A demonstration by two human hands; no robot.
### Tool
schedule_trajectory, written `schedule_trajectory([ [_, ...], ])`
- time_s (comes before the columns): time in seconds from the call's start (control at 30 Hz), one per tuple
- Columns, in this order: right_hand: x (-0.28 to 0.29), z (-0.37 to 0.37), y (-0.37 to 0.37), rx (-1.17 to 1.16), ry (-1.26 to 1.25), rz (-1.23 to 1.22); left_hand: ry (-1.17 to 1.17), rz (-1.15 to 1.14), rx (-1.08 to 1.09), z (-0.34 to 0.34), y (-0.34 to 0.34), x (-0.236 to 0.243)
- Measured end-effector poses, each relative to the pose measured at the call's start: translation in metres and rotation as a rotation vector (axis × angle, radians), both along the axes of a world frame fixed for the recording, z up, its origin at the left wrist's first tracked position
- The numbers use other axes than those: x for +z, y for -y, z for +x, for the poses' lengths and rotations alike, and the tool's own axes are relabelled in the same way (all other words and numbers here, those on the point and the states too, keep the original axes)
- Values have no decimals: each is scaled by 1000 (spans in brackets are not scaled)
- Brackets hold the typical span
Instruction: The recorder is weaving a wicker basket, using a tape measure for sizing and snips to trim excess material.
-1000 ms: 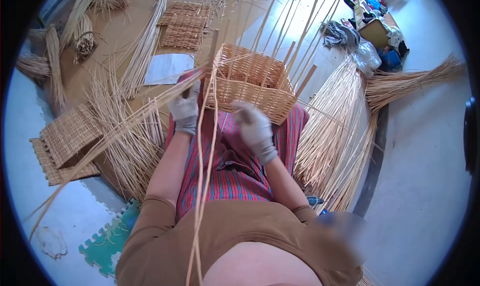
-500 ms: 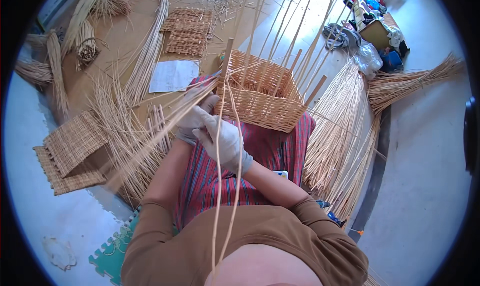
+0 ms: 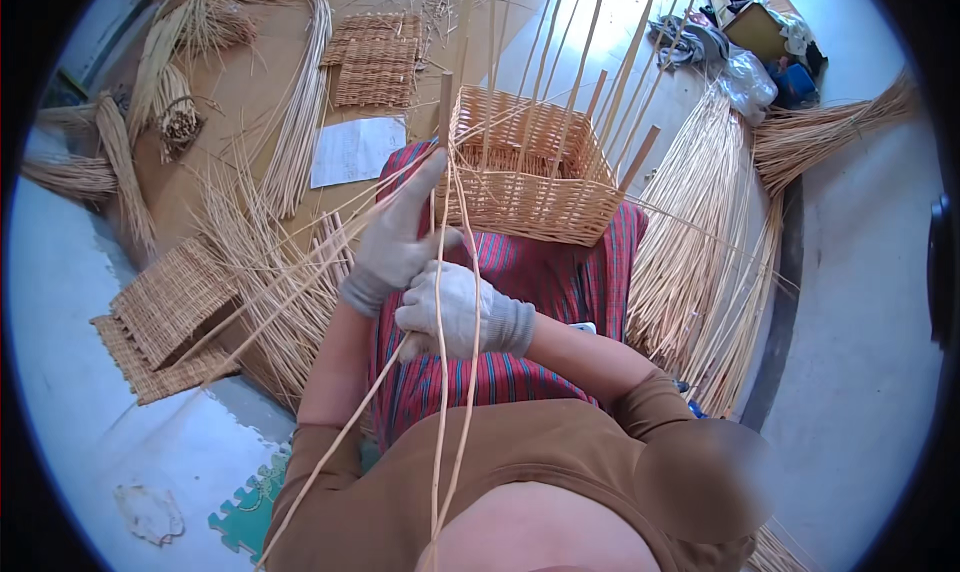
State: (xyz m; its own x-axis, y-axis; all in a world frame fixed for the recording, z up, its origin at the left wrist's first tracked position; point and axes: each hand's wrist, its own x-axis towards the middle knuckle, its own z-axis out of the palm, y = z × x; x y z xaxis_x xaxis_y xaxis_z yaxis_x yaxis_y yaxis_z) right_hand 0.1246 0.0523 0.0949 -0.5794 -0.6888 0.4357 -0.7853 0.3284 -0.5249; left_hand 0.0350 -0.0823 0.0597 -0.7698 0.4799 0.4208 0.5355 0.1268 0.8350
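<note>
I have the wicker basket at one o'clock, walls woven; upright stakes rise bare above its rim, seemingly unfinished. My right hand's fingers clench a wicker strand; I cannot tell whether the left hand's fingers grasp anything.

- I am making out faint marks on the white sheet of paper, but they are showing too small and blurred for reading.
- I am finding no readable words, numbers, labels or signs anywhere in view.
</note>
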Motion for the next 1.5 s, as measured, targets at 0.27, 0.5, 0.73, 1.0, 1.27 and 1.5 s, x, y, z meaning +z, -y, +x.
schedule_trajectory([
  [0.27, 4, -4, -99, -410, 353, -475, 266, 703, 171, -30, -30, -3],
  [0.5, -60, -60, -174, -468, 587, -1106, 84, 451, 393, 9, -34, -50],
  [0.73, -57, -46, -174, -1074, 369, -708, 214, 432, 396, -30, -78, -68],
  [1.0, -61, -54, -158, -1155, 326, -773, 338, 205, 269, -58, -78, -71],
  [1.27, -44, -69, -162, -1129, 401, -806, 510, 267, 249, -61, -78, -68],
  [1.5, 37, -74, -119, -886, 302, -436, 414, 382, 276, -61, -82, -77],
])
